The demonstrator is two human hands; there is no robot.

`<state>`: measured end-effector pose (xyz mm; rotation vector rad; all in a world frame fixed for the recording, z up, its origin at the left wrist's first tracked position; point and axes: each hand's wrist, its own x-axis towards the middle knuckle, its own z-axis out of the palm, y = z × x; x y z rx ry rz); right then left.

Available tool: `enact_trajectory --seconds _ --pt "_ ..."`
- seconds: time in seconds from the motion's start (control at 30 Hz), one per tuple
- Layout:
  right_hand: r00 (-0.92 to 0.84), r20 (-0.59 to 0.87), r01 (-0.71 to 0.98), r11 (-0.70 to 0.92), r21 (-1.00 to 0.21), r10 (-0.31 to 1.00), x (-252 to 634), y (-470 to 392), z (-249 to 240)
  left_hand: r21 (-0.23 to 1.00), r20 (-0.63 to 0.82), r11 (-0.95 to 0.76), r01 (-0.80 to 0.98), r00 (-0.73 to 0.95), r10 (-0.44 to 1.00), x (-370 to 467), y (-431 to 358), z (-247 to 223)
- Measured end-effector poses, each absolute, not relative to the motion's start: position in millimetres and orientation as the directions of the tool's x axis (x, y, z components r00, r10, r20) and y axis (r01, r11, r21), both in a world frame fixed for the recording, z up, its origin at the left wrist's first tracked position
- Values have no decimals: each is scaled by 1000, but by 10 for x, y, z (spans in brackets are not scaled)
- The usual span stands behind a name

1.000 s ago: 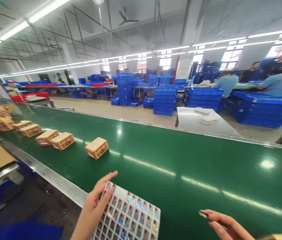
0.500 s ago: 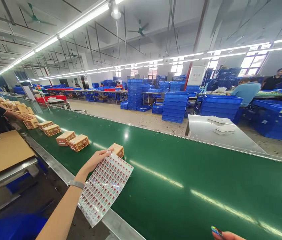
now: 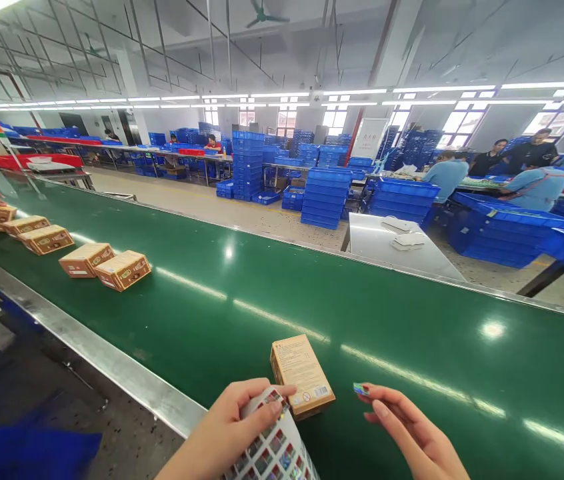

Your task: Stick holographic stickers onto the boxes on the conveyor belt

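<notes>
As the nearest carton (image 3: 303,367) lies at six o'clock on the green belt (image 3: 212,333), the left hand (image 3: 242,417), at the carton's eight o'clock, pinches a curled sticker sheet (image 3: 267,453). At the carton's four o'clock, the right hand (image 3: 407,427) bears one loose sticker (image 3: 361,389) on its index fingertip; whether the thumb pinches it is unclear. Aligning sticker and carton seems in hand, calling for a flat press.
</notes>
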<state>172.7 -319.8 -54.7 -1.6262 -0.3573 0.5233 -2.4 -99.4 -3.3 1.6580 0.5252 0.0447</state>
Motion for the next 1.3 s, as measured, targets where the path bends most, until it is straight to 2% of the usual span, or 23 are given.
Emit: enact_trajectory --seconds 0.13,0.2,0.3,0.4,0.53,0.6,0.8,0.97,1.3 --pt "806 -173 -153 -83 -985 567 1890 -3014 -478 912 -327 331 244 918 225 -227 -972 191" --pt "803 -178 -187 -43 -981 568 1930 -2936 -459 899 -334 357 252 923 191 -328 -969 224" --pt "788 -187 -221 -14 -975 587 1950 -2864 -466 931 -310 258 259 933 183 -340 -1030 120" --pt "763 -186 -237 1 -971 619 1970 -2838 -512 958 -279 144 249 928 249 -178 -1169 -95" --pt "737 -215 -258 -27 -966 641 2021 -2836 -549 980 -148 -81 180 943 297 78 -1380 -339" --pt "739 -216 -258 -28 -966 638 2041 -2846 -528 978 -107 -141 153 951 289 160 -1450 -403" --pt "735 -213 -238 -48 -970 644 2076 -2925 -386 983 -86 -136 124 962 257 262 -1507 -429" --pt "727 -189 -200 -60 -978 660 2113 -3039 -317 970 -86 -200 137 965 247 312 -1595 -379" --pt "749 -167 -112 -127 -986 641 2199 -3302 -395 957 -70 -263 123 977 201 437 -1825 -289"
